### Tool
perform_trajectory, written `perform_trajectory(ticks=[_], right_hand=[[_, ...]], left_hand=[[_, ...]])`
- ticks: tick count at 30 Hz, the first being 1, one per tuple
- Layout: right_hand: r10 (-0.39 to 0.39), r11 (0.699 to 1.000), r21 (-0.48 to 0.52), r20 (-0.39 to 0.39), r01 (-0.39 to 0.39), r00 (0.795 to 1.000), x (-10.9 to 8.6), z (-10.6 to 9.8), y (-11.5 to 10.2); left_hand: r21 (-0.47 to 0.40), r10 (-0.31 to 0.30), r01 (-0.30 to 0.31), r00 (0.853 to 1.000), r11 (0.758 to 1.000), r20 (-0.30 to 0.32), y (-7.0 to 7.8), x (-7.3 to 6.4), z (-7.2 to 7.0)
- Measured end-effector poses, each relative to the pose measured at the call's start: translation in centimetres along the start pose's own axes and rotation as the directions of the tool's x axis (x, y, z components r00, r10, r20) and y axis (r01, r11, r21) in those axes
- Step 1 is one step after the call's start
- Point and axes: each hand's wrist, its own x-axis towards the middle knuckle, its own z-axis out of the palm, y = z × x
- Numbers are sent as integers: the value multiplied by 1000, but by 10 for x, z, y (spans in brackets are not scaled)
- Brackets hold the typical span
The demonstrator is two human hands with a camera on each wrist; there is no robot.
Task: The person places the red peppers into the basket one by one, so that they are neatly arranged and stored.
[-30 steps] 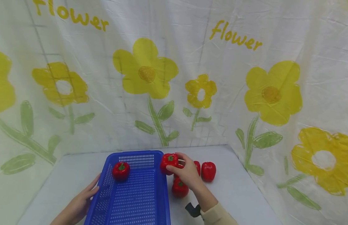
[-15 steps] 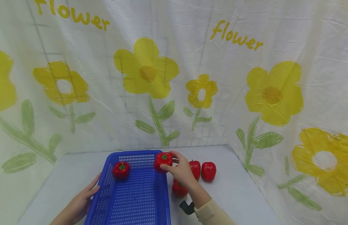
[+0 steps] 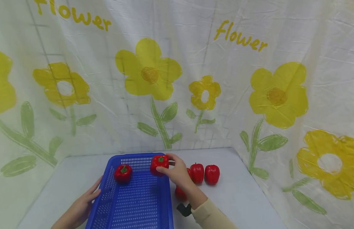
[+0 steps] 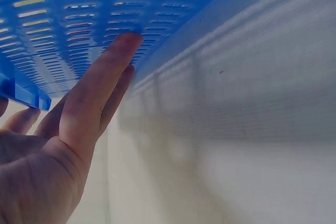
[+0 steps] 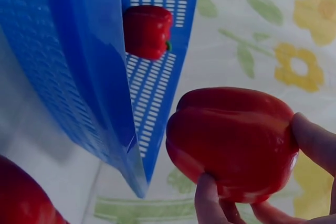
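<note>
A blue plastic basket (image 3: pixel 128 206) with slotted walls stands on the table, one red bell pepper (image 3: pixel 123 174) inside near its far left corner. My left hand (image 3: pixel 85 203) touches the basket's left side from outside; in the left wrist view its extended fingers (image 4: pixel 94 90) lie against the slotted wall. Above the basket's far right corner, my right hand (image 3: pixel 177 170) pinches another red bell pepper (image 3: pixel 159 165) between thumb and fingers, its green stem facing up. The right wrist view shows that held pepper (image 5: pixel 231 142) close up, beyond the basket's rim (image 5: pixel 139 179).
Several more red bell peppers (image 3: pixel 212 174) stand on the white table (image 3: pixel 237 197) right of the basket, some partly hidden by my right hand. A dark curved object (image 3: pixel 184 210) shows beside my right wrist. A flower-patterned curtain (image 3: pixel 188 133) hangs behind the table.
My right hand has moved left with the bell pepper, from beside the basket's right rim to over its far right corner. My left hand and the basket have stayed put.
</note>
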Motion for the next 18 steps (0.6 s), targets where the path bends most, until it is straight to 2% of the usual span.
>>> perform_trajectory(ticks=[4, 11, 18], right_hand=[[-12, 1000, -4, 5, 13, 1000, 3, 4, -3], [-13, 999, -33, 17, 13, 1000, 11, 15, -5], [-2, 999, -40, 38, 4, 999, 17, 25, -9]], left_hand=[[3, 9, -9, 1000, 1000, 11, 0, 0, -1], [45, 3, -3, 1000, 999, -6, 0, 0, -3], [16, 11, -12, 1000, 1000, 18, -1, 1, -2]])
